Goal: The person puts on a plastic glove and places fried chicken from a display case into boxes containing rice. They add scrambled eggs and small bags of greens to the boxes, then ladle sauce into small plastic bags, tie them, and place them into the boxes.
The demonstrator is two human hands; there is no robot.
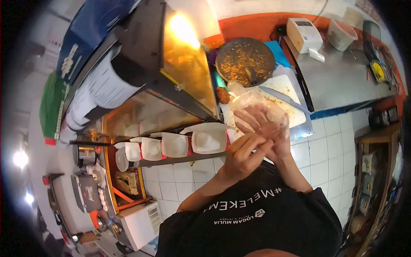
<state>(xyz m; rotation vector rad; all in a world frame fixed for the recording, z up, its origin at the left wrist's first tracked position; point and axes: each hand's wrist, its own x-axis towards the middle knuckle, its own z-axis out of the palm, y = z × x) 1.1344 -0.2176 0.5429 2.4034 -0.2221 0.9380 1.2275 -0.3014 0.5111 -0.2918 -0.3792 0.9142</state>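
Left hand (244,156) pinches one glove (281,121) — right hand (265,123) inside.

White tiled floor (173,177), orange and white wall (252,26), steel counter (338,81), wooden shelf (379,132), lit glass cabinet (188,64), bright lamp (20,159)

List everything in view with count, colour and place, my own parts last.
stone plate: 1, dark grey with orange bits, beyond the board
cutting board: 1, white, under the knife
knife: 1, grey-blue, on the board
fried piece: 1, brown, left of the board
tubs: at least 4, white, along the case
lit case: 1, black-framed, left
printer: 1, white, upper right
metal counter: 1, grey, right
plastic cover: 1, clear, on the right hand
left hand: 1, bare, against the right hand
right hand: 1, inside the plastic
Edges: too blurred to list.
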